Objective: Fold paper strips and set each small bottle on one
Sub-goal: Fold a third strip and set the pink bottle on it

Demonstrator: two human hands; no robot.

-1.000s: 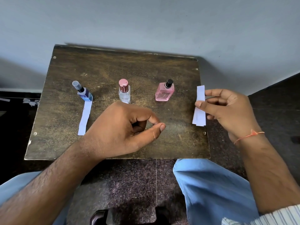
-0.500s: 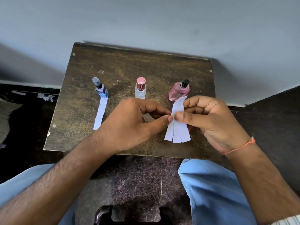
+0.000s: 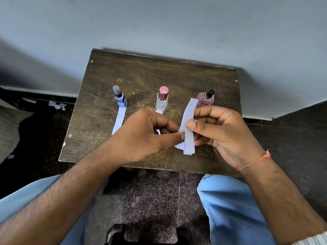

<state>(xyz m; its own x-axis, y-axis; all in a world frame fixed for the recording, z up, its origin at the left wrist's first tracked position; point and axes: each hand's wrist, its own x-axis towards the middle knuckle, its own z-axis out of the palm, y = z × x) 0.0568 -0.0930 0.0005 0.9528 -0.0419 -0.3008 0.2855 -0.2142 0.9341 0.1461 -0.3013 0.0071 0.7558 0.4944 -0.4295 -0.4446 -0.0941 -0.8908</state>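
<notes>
Pinching the paper strips (image 3: 188, 131) at centre frame, the left hand (image 3: 141, 138) and right hand (image 3: 224, 133) both gripped them; three bottles stood behind.

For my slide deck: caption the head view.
Both hands pinch white paper strips above a brown wooden table bearing three small bottles.

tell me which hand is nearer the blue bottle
Left. The left hand sits just right of and in front of the blue bottle; the right hand is further right, beyond it.
</notes>
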